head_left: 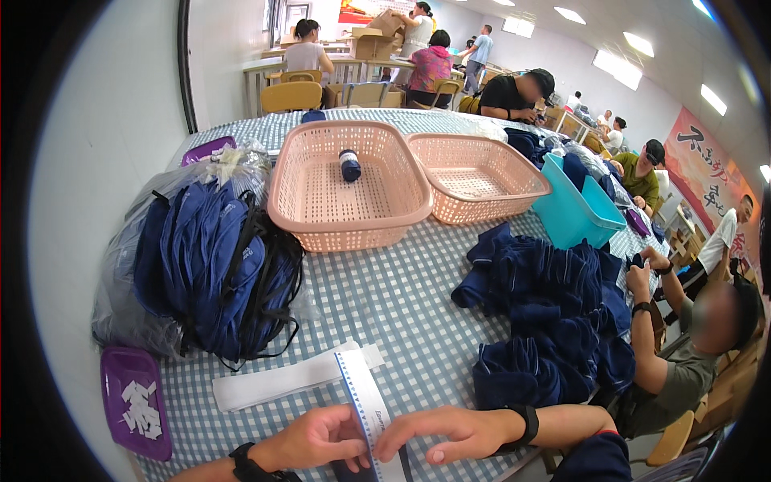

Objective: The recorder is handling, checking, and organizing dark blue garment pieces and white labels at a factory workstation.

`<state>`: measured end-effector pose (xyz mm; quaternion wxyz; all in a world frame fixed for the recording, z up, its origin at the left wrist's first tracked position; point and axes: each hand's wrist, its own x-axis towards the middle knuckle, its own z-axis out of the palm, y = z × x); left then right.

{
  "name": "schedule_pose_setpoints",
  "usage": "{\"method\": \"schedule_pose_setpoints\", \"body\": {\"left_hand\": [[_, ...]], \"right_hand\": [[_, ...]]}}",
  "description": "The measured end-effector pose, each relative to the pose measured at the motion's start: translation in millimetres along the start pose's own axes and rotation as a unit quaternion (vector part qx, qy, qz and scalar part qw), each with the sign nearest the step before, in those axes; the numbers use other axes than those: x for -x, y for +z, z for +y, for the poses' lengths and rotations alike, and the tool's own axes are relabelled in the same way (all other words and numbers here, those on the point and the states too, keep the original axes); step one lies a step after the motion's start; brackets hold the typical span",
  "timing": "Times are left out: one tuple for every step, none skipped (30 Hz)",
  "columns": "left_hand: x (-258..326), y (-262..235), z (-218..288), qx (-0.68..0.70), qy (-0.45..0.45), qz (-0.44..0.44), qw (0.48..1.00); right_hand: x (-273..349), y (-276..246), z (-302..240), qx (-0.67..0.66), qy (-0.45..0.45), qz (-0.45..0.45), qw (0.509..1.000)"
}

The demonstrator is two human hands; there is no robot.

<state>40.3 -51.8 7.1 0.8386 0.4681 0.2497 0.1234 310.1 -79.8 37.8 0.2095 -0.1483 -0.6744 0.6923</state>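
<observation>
A white paper band (365,402) is pinched between the left hand (317,438) and right hand (450,432) on the checked counter (385,305), near folded navy garments (546,321) and two pink baskets (345,185).

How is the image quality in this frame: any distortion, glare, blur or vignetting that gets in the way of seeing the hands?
Head view: strong fisheye bend, the checked table curving toward the rim; black vignette at left and in the corners; ceiling lights blown out at upper right, but lighting on the table is even and shadows soft; left hand and right hand on the white strip are sharp, cropped by the bottom edge; faces are blurred.
</observation>
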Motion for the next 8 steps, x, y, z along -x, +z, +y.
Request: {"method": "schedule_pose_setpoints", "body": {"left_hand": [[-0.4, -1.2, -1.5, -0.002, 0.004, -0.003, 1.0], [-0.7, -2.3, -1.7, -0.008, 0.002, -0.005, 1.0], [-0.8, -2.5, -1.6, -0.014, 0.0, -0.007, 1.0], [-0.4, -2.3, -1.0, -0.02, -0.003, -0.008, 1.0], [0.3, -1.7, -0.2, -0.021, -0.002, -0.009, 1.0], [-0.1, -1.7, 0.2, -0.02, -0.002, -0.011, 1.0], [-0.6, -1.5, 0.8, -0.02, -0.002, -0.012, 1.0], [-0.9, -2.0, 2.3, -0.022, 0.0, -0.012, 1.0]], "right_hand": [[0.0, 0.1, -0.4, 0.004, 0.002, 0.001, 1.0], [-0.4, 0.3, -0.8, 0.001, 0.001, 0.001, 1.0], [-0.2, 1.1, -1.4, -0.003, 0.0, 0.001, 1.0], [0.0, 1.8, -1.8, -0.007, -0.001, 0.002, 1.0], [0.4, 1.8, -1.6, -0.006, 0.0, 0.0, 1.0], [0.9, 1.1, -0.4, -0.006, 0.003, -0.001, 1.0], [1.3, 0.7, 0.3, -0.006, 0.006, -0.001, 1.0], [1.5, 0.7, 0.5, -0.011, 0.008, -0.001, 1.0]]}}
